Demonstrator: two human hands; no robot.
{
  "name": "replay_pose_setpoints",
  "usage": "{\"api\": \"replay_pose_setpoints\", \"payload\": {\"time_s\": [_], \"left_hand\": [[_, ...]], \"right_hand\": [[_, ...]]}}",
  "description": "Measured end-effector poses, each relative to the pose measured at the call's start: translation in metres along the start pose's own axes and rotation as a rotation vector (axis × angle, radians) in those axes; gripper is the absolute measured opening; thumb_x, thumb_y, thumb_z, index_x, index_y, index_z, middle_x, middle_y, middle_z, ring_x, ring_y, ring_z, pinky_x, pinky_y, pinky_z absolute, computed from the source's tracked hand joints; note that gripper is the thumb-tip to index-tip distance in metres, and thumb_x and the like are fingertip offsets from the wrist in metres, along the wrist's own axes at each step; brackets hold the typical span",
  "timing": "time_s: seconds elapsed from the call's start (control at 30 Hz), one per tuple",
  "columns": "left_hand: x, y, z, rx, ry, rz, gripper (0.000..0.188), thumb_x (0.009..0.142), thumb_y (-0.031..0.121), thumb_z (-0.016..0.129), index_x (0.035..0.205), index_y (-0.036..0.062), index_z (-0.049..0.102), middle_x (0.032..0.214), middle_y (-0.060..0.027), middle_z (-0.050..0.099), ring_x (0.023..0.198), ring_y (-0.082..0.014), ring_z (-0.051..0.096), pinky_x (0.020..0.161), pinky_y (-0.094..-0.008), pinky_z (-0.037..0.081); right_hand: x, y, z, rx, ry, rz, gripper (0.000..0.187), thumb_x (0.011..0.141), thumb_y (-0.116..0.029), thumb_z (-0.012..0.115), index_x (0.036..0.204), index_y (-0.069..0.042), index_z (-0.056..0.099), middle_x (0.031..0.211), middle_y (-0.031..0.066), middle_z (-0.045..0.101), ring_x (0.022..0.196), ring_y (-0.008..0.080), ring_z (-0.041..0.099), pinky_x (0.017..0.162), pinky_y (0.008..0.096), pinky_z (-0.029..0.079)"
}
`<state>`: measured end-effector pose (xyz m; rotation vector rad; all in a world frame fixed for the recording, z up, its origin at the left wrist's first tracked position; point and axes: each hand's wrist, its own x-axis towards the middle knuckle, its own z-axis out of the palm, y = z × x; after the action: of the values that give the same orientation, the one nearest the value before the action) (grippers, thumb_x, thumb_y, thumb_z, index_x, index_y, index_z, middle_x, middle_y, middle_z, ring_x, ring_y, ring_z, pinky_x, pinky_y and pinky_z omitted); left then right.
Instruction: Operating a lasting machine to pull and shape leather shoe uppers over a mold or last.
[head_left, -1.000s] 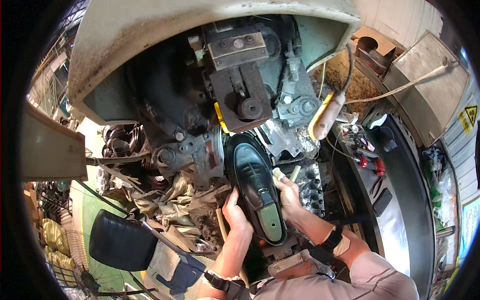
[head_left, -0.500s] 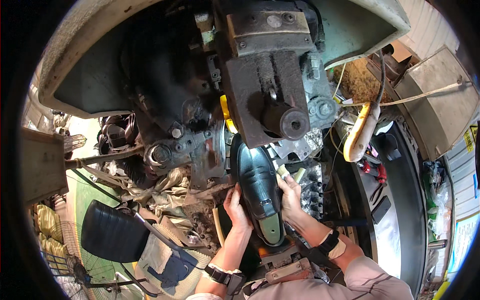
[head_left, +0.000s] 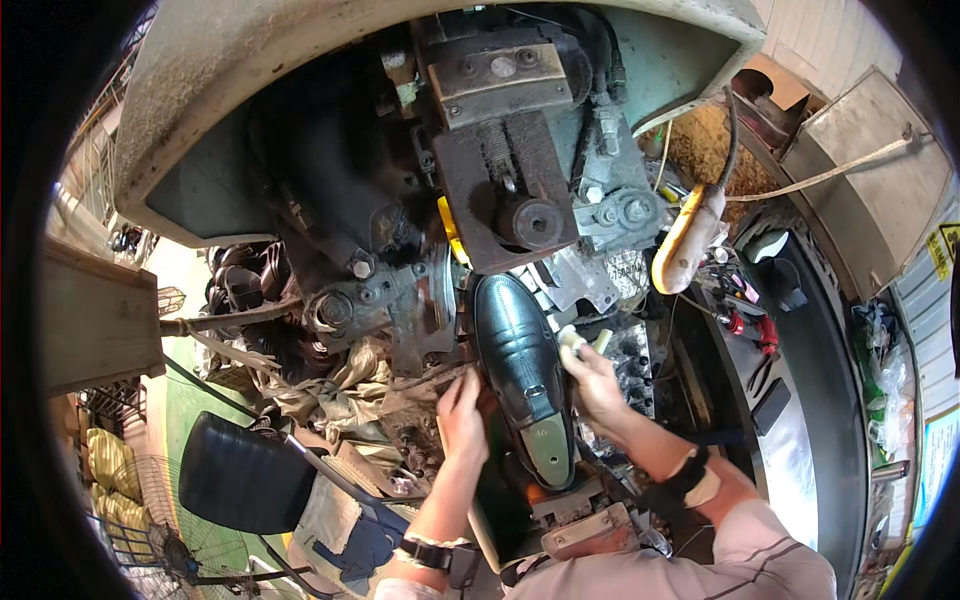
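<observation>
A black leather shoe sits toe-away under the machine head, on a green shoe last that shows at its heel end. To the left of the shoe, my left hand stands a little apart from it, fingers loosely bent and holding nothing I can see. My right hand is close by the shoe's right side with its fingers apart. Cream-coloured pieces show at its fingertips; whether they are finger covers I cannot tell. Metal plates flank the toe.
A curved machine hood arches overhead. From a cable at right hangs a worn, pale handle-shaped piece. Red-handled pliers and a phone lie on the right bench. A black chair and wire fan stand at left.
Both hands have come away from the sides of the shoe, the left one outward to the left. The shoe stays under the machine head. The view has shifted slightly.
</observation>
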<state>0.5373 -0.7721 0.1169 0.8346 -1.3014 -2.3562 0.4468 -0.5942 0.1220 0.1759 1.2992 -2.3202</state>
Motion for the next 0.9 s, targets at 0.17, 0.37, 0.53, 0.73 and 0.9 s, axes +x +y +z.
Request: {"api": "replay_pose_setpoints", "payload": {"time_s": [0.17,0.37,0.53,0.73,0.9], "left_hand": [[-0.010,-0.007,-0.143,0.234,0.330,0.300,0.022,0.098,0.016,0.064,0.106,-0.0049,0.066,0.096,-0.0081,0.070,0.087,-0.0155,0.068,0.082,-0.0292,0.056],[-0.031,-0.084,-0.262,0.643,0.552,0.321,0.018,0.094,0.012,0.064,0.105,-0.0017,0.067,0.092,-0.0059,0.069,0.081,-0.0131,0.062,0.076,-0.0272,0.051],[-0.051,-0.104,-0.283,0.677,0.576,0.318,0.026,0.093,0.005,0.062,0.117,-0.0065,0.063,0.107,-0.0133,0.071,0.099,-0.0194,0.067,0.090,-0.0313,0.052],[-0.021,-0.078,-0.248,0.640,0.543,0.357,0.036,0.091,0.003,0.062,0.126,-0.0067,0.059,0.120,-0.0180,0.068,0.109,-0.0227,0.066,0.097,-0.0324,0.050],[-0.017,-0.052,-0.224,0.797,0.345,0.175,0.022,0.084,0.007,0.066,0.101,-0.0047,0.074,0.105,-0.0139,0.074,0.092,-0.0163,0.070,0.086,-0.0281,0.054]], "right_hand": [[-0.009,-0.039,-0.106,-0.412,0.058,0.033,0.053,0.099,-0.017,0.063,0.140,0.008,0.042,0.110,0.0191,0.068,0.089,0.0201,0.069,0.080,0.0313,0.060],[0.033,0.014,-0.259,-0.296,0.383,0.250,0.064,0.091,-0.014,0.069,0.142,0.006,0.037,0.114,0.0167,0.065,0.103,0.0252,0.064,0.089,0.0369,0.053],[0.024,0.006,-0.233,-0.568,0.395,0.216,0.081,0.084,-0.010,0.073,0.148,0.007,0.027,0.113,0.0194,0.063,0.100,0.0242,0.062,0.081,0.0371,0.052],[0.030,-0.033,-0.216,-0.562,0.338,0.026,0.041,0.085,-0.008,0.067,0.121,0.001,0.050,0.074,0.0027,0.059,0.060,0.0110,0.056,0.053,0.0260,0.044],[0.029,-0.031,-0.201,-0.602,0.237,-0.003,0.083,0.085,-0.013,0.071,0.152,0.005,0.024,0.085,0.0034,0.063,0.070,0.0107,0.056,0.058,0.0289,0.045]]}}
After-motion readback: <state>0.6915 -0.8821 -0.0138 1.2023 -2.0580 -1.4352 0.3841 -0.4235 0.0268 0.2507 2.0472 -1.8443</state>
